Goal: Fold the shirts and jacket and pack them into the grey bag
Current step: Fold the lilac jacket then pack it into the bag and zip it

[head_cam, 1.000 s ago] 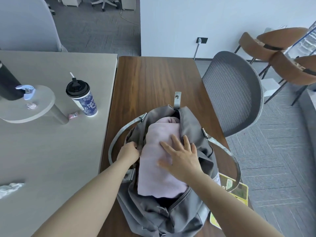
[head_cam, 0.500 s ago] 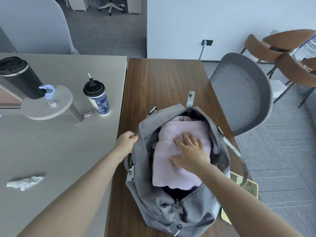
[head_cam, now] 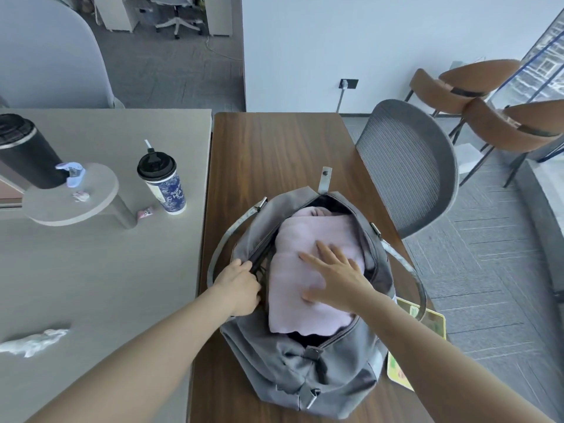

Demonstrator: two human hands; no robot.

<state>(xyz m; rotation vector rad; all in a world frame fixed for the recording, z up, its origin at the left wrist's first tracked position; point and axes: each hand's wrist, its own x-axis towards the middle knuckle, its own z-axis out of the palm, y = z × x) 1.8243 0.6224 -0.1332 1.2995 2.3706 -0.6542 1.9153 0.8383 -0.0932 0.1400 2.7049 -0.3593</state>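
- Grey canvas is what my left grip [head_cam: 241, 285] has hold of: the fingers are curled shut on the left rim of the grey bag [head_cam: 293, 370], right at the zipper edge, pulling that side outward.
- Just right of it, the folded pink shirt [head_cam: 293, 285] lies in the open mouth of the bag, its near end still above the rim, with something dark underneath.
- My right grip [head_cam: 335, 274] is spread fully open and flat, palm pressing on the shirt, holding nothing.
- On the pale bench to the left I see a crumpled tissue [head_cam: 33, 343], a black tumbler [head_cam: 27, 154] on a round stand and a lidded patterned cup [head_cam: 163, 183].
- The bag sits on the brown wooden bench [head_cam: 274, 148]; a yellow-green card [head_cam: 427, 325] pokes out from under its right side, and a grey mesh chair [head_cam: 409, 169] stands just beyond.
- Against half a second ago, my left grip has moved from the bag's outer side to its zipper edge, and the right has slid nearer along the shirt.
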